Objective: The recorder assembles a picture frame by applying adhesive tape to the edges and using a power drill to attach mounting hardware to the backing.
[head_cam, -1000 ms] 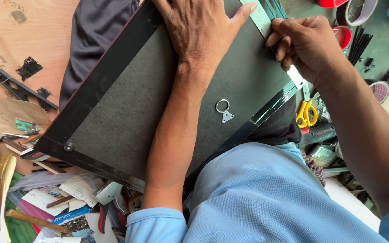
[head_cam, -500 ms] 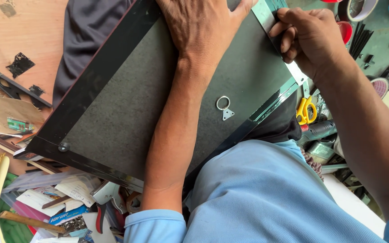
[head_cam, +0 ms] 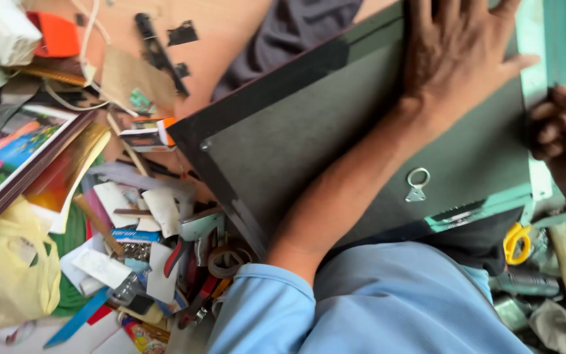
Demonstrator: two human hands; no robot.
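Large dark grey backing board in a black picture frame (head_cam: 335, 137) lies face-down across the centre and upper right of the frame, resting on the person's lap. Left hand (head_cam: 456, 56) pressed flat on the board, fingers apart. Right hand (head_cam: 561, 134) at right edge, fingers curled together, clamped on the pale green tape strip (head_cam: 533, 59) along the frame edge. Small metal ring hanger (head_cam: 418, 184) sits below the left wrist. Yellow-handled scissors (head_cam: 516, 241) at lower right; framed colourful picture (head_cam: 8, 154) at left.
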